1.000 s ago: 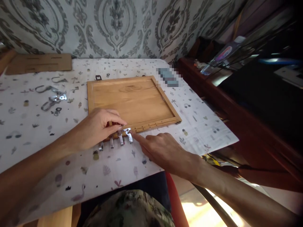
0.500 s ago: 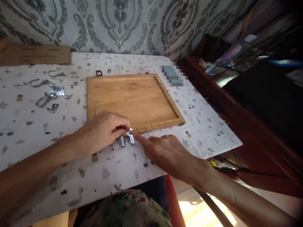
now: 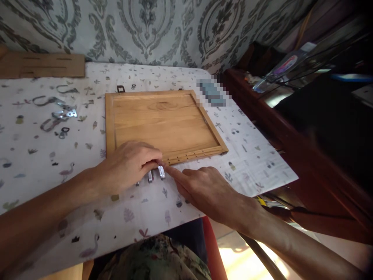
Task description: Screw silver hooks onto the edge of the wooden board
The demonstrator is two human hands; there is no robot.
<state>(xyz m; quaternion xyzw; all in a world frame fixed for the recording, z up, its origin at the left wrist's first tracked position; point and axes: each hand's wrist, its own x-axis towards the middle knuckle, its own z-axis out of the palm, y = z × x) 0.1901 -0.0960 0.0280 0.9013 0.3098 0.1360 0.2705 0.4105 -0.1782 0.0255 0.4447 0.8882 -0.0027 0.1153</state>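
Note:
A wooden framed panel [image 3: 166, 116] lies on the table, with a row of small dark holes along its near edge. Several silvery metal hooks hang from that edge. My left hand [image 3: 135, 163] is closed in a pinch over the top of the rightmost hook [image 3: 161, 172]; whatever its fingertips hold is hidden. Against the same hook my right hand [image 3: 204, 186] presses its outstretched index fingertip, its other fingers curled. Left of it, another hook [image 3: 150, 176] shows beside my left fingers, and the rest are mostly covered by that hand.
Loose metal clips and bands [image 3: 60, 111] lie left of the panel on the patterned tablecloth [image 3: 140, 217]. A cardboard piece [image 3: 58, 65] is at the back left. A blurred-out flat item [image 3: 212, 92] lies beyond the panel's right corner. A plastic bottle [image 3: 284, 68] leans on the dark furniture.
My left hand has lowered slightly over the rightmost hook, covering its upper part, which showed before. My right hand has stayed nearly in place. The view has shifted a little.

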